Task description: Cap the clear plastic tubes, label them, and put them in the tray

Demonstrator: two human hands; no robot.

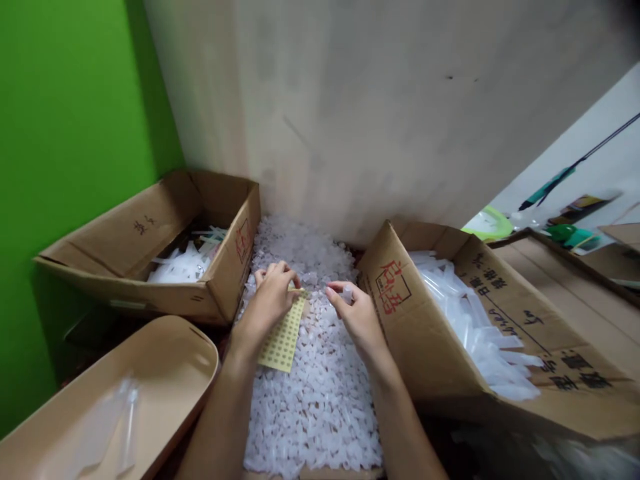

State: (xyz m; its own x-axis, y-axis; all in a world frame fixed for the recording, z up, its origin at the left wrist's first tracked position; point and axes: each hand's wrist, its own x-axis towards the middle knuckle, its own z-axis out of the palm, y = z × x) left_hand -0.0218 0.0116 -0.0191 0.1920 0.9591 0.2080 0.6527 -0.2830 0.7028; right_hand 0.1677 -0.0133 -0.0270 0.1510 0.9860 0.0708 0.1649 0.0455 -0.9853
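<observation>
Yellow sticker sheet (281, 340), printed with rows of small dark marks, lies slantwise near the left edge of a bed of small translucent plastic pieces (320, 413), roughly midway between its near and far edges. Its far end is under the left hand (273, 288), whose fingers are bent over it; whether they grip the sheet I cannot tell. Level with it, toward the bed's right edge, the right hand (357, 315) is held with thumb and fingers pinching a small translucent piece (347, 293). At the bed's far left corner stands a left cardboard box (230, 283), open on top, with white and translucent strips (183, 267) inside. Along the right edge, a right cardboard box (400, 317) with red and black writing leans over and holds many long translucent sleeves (467, 327). By the near left corner sits a beige tray (173, 373) containing 2 items: a clear tube (129, 427) and a blurred flat translucent piece (100, 427). Farther out, a green wall (60, 120) rises at left and a pale panel (320, 100) behind.
</observation>
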